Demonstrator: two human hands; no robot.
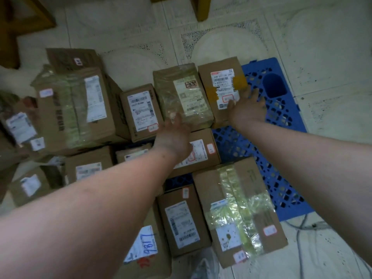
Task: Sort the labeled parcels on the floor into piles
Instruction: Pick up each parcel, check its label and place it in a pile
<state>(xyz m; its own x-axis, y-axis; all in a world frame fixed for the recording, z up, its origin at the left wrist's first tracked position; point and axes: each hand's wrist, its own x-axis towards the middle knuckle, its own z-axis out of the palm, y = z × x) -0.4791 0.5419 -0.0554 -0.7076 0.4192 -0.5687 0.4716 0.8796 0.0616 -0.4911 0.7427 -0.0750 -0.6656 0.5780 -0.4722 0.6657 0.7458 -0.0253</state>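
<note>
Nearest to me, at the bottom of the view, lie a parcel with a handwritten blue number [141, 248], a small box with a white label [182, 220] and a large box wrapped in clear tape [239, 210], all edge to edge, the last partly on the blue plastic pallet [281, 178]. Beyond them, my left hand [173, 135] reaches forward with fingers extended and relaxed, gripping nothing; it hovers over the near edge of the tape-wrapped parcel [181, 95] and above a flat labeled box [201, 154]; whether the fingertips touch the wrap I cannot tell. My right hand [248, 107] lies farther out, fingers spread and straight, pressed against the right side of the yellow-taped box [221, 85], which stands on the pallet's far corner, just beside the tape-wrapped parcel. To the left, a narrow labeled box [141, 113] adjoins a big taped carton [74, 109], with more parcels [22, 127] blurred at the frame edge. Farthest away are the tiled floor [221, 37] and a wooden furniture leg [201, 7]. Judged from this layout, sorting is partly done: one row on the pallet looks aligned, yet many parcels remain in a loose cluster, and distinct piles are not evident.
</note>
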